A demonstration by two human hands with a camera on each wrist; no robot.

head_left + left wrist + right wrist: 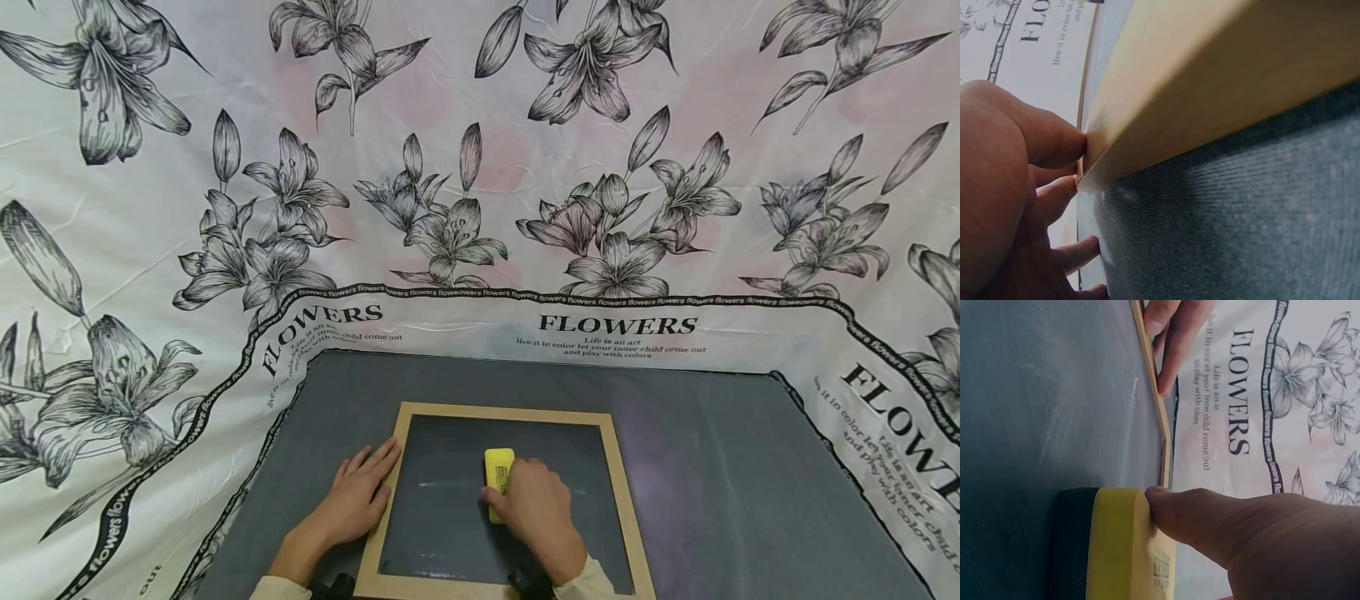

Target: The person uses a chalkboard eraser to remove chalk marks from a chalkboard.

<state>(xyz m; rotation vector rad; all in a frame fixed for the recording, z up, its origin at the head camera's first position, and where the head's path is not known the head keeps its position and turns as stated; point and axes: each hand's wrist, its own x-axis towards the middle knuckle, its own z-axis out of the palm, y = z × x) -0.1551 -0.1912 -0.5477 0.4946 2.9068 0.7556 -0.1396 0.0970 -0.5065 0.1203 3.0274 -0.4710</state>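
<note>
A small chalkboard (438, 517) in a light wooden frame (510, 412) lies flat. My right hand (538, 504) grips a yellow board eraser (497, 467), whose dark felt side faces the board. In the right wrist view, the thumb (1197, 515) presses the back of the eraser (1112, 544), and its other fingers are mostly hidden. Fairly straight fingers of my left hand (348, 500) rest against the frame's left edge. Up close, the left wrist view has fingertips touching the wooden edge (1147, 119). Faint pale smears (1063, 419) mark the dark surface.
Under the board is a dark grey cloth area (720, 483). Around it runs a white cover (442, 325) printed with lilies and the word FLOWERS. Dark wrist straps (528, 582) and pale sleeves (585, 583) show at the bottom.
</note>
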